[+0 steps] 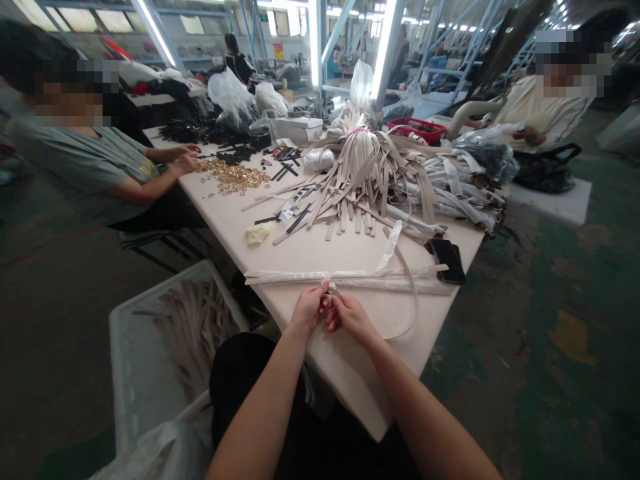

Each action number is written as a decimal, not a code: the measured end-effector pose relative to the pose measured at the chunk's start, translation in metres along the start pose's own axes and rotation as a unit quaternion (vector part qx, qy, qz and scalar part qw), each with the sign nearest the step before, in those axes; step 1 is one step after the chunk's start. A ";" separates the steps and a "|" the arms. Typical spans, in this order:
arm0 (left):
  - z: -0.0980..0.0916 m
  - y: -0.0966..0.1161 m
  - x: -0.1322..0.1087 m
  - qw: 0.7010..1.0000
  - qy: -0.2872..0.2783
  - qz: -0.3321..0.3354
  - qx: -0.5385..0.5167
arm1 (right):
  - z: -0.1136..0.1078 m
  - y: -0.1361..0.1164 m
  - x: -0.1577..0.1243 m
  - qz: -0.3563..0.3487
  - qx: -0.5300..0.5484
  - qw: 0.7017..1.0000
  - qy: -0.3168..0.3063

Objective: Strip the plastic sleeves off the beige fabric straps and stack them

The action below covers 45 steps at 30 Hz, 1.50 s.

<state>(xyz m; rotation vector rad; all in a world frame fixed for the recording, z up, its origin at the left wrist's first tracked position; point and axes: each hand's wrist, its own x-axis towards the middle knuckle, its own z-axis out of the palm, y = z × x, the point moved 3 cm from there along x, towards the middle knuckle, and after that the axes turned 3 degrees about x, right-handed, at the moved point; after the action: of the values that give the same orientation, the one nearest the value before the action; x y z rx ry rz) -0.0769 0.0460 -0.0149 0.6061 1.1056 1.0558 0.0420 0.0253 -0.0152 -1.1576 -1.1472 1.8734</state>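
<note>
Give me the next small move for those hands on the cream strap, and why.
Probably draw the cream strap snug through the small metal fitting: the left hand and right hand both pinch at it, and a slack loop curves off to the right.

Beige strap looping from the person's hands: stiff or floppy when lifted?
Likely floppy lengthwise: the strap curves in a smooth loop beside the right hand. Probably light, since the fingertips alone seem to hold it. Some spring too: the loop stands open.
</note>
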 end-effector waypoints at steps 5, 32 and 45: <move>-0.001 0.000 -0.002 0.999 -0.021 -0.017 0.030 | -0.003 -0.001 0.000 0.027 0.004 0.998 -0.049; -0.016 0.001 -0.050 0.995 0.078 0.064 -0.022 | 0.003 -0.027 -0.065 -0.161 -0.355 0.917 0.089; -0.017 -0.015 -0.063 0.994 0.096 0.048 -0.012 | -0.003 -0.025 -0.068 -0.172 -0.402 0.895 0.092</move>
<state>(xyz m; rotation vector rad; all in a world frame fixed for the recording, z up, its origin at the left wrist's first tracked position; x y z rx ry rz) -0.0914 -0.0188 -0.0068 0.5525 1.2380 1.2283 0.0736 -0.0214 0.0304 -1.3850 -1.9456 0.9860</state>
